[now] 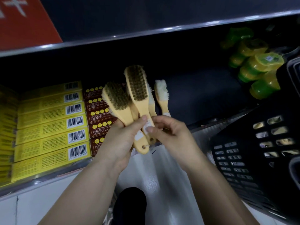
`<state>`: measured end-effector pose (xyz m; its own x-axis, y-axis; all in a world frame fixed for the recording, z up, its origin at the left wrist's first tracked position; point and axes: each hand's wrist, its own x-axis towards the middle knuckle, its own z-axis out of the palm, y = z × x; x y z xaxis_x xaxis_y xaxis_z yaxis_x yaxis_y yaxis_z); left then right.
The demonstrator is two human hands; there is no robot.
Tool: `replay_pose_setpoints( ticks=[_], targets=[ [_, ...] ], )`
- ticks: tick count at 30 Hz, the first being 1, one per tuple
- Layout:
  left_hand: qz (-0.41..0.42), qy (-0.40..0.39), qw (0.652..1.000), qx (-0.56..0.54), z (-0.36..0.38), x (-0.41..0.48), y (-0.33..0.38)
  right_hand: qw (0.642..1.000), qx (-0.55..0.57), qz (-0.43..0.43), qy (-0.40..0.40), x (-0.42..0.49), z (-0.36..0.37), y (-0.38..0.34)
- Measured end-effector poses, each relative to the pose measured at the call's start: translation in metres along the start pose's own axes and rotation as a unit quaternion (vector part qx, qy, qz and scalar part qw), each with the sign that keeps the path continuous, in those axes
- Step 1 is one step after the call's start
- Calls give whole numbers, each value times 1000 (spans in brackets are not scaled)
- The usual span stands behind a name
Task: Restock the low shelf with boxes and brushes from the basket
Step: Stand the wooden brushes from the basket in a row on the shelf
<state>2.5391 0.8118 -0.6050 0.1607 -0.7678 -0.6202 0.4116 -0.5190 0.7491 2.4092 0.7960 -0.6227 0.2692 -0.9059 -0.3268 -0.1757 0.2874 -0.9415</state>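
Your left hand (pixel 128 137) grips fanned bunch of tan wooden-handled brushes (pixel 138 91) above low shelf (pixel 203 93); right hand (pixel 170 132) pinches one handle. Risk: loose fan slips, brush drops beside black plastic basket (pixel 253 153). Yellow cardboard boxes (pixel 48 127) show barcodes; print too blurred to read.

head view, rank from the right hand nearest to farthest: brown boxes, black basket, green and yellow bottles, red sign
1. Brown boxes: on the low shelf, just left of the right hand, past the brushes.
2. Black basket: to the right, about as close; too close to call against the boxes.
3. Green and yellow bottles: upper right, on the shelf.
4. Red sign: top left corner.
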Motion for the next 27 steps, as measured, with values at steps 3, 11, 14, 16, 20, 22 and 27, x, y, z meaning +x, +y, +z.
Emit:
replay_pose_setpoints(
  ticks=[3,11,14,16,20,22,27],
  targets=[
    [-12,-34,999,-2,1,-2,1,997,71,3,13,1,-7,3],
    [-22,26,999,-18,-2,6,0,976,29,28,215,33,-60,28],
    [-27,11,1000,2,-4,7,0,973,-70,51,216,49,-66,37],
    [-23,6,1000,16,-4,7,-1,967,-155,54,192,55,-65,40],
    [-20,-13,1000,6,0,4,-2,955,-226,62,180,58,-65,44],
    [-25,-22,999,-1,0,4,-1,959,-203,69,185,55,-65,44],
    [-16,-24,1000,0,1,5,-3,965,-166,87,182,53,-67,51]
  ],
)
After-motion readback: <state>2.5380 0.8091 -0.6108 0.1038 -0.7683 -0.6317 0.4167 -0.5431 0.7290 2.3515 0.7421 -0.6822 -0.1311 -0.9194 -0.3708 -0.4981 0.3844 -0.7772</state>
